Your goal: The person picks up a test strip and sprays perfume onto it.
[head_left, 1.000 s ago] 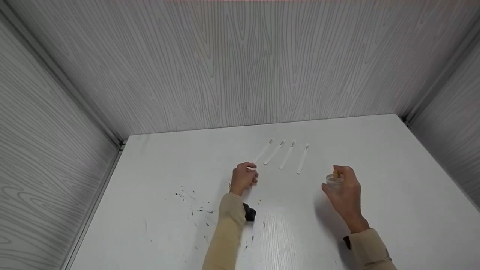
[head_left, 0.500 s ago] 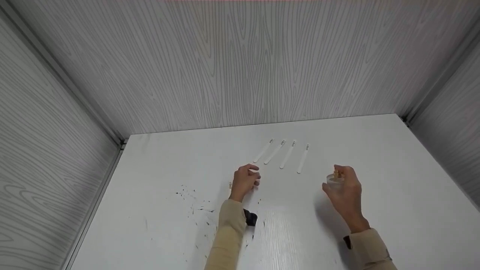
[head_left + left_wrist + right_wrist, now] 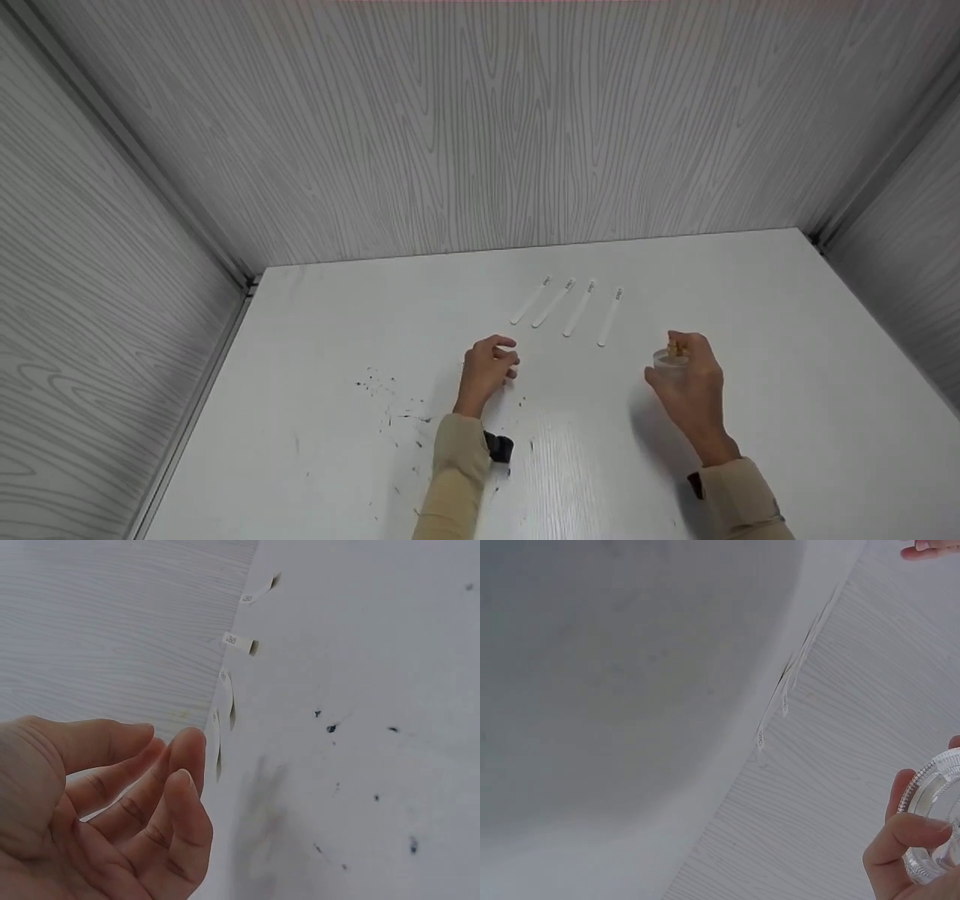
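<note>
My right hand (image 3: 694, 382) grips a small clear round container (image 3: 667, 367) with a ridged rim, held above the table. Something yellowish shows by the fingertips at its top, too small to name. At the right wrist view's edge, fingers curl round the clear container (image 3: 934, 799), which is partly cut off. My left hand (image 3: 486, 371) hovers over the table, fingers loosely bent, with nothing visible between thumb and fingertips in the left wrist view. Beyond it lie several narrow white strips (image 3: 576, 311) with small print at their far ends, slanted side by side and apart.
The white table (image 3: 360, 307) bears dark specks and scratches (image 3: 405, 416) left of and below my left hand. Wood-grain panels stand behind (image 3: 480, 150) and at both sides. A black wrist device (image 3: 499, 448) sits at my left cuff.
My left hand has drawn back slightly from the strips, toward me. My right hand keeps its hold on the clear container, nearly still. The head view has shifted a little.
</note>
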The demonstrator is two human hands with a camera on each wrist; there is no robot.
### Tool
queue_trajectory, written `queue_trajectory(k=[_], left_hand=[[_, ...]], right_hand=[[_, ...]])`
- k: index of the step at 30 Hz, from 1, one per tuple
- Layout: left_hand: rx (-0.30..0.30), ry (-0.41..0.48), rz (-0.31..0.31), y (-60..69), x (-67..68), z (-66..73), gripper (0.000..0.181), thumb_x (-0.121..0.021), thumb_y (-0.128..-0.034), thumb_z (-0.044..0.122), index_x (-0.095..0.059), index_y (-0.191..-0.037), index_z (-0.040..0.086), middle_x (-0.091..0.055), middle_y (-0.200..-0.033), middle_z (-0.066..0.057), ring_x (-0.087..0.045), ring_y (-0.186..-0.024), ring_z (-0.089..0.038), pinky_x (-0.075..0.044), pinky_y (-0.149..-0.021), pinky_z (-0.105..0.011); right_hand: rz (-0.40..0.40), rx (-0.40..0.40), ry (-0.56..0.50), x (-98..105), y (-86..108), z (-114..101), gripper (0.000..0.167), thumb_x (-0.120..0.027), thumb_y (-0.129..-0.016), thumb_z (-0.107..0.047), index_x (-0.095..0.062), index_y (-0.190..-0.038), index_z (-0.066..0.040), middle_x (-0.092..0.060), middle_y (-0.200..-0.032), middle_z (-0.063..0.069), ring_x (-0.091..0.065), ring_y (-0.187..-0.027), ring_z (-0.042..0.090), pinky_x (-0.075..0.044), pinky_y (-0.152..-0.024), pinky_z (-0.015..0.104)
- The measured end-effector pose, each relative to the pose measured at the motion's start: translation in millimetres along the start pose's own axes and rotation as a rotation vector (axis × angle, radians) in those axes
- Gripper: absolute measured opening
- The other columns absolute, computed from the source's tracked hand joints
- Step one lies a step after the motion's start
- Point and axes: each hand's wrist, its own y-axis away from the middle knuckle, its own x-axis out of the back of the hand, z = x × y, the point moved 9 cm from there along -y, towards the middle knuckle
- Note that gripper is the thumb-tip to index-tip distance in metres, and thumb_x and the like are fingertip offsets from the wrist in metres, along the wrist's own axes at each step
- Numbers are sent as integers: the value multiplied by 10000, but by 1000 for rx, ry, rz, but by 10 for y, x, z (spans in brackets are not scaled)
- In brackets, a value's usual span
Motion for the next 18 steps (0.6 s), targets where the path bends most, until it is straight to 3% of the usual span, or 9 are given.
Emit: queue_trajectory(k=[7,13,15,18], left_hand=[[-31,5,15,100,53,3,226,-620,-984,44,-662,-1192,-35,-697,-888,-69,-672,-691,-143,-539,-621,-247],[-59,4,12,193,100,29,229,-622,-984,39,-661,-1194,-42,-709,-894,-77,-684,-693,-150,-558,-630,-269],[-75,7,14,221,116,31,232,-624,-984,34,-660,-1196,-51,-712,-896,-89,-685,-691,-154,-558,-625,-267],[-89,22,20,254,144,19,236,-626,-981,29,-659,-1196,-63,-719,-909,-132,-693,-692,-180,-553,-608,-258]], right_hand=[[16,26,23,14,-24,-30,519,-719,-660,256,-549,-1139,149,-627,-1076,297,-608,-943,381,-500,-723,573],[20,22,44,21,-23,-28,518,-727,-657,248,-565,-1136,135,-641,-1066,258,-617,-929,335,-492,-743,350],[19,24,37,20,-23,-28,518,-726,-657,250,-563,-1136,137,-637,-1063,267,-617,-930,343,-503,-749,374],[9,27,24,13,-20,-27,522,-729,-659,251,-553,-1140,151,-625,-1076,294,-613,-954,380,-506,-765,531]])
